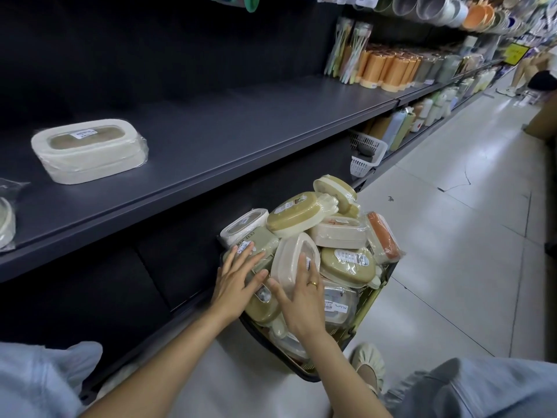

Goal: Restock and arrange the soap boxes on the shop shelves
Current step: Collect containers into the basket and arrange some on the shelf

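Orange lidded tumblers [391,70], ranked upright on the far stretch of the shelf. Packaged toothbrushes [346,49] just beside them, leaning against the back panel. Bowls and cups [452,9] on the tier above, stacked on their sides. White slotted basket [366,153] tilted at the lower tier's edge. Pastel bottles [398,128] along that tier. Pale tiled floor [452,236], one tile cracked. Yellow sign [517,52] far down the aisle.

We see a soap box [89,150] on the shelf [229,137], left of and above the heaped basket [366,315] on the floor [452,236].
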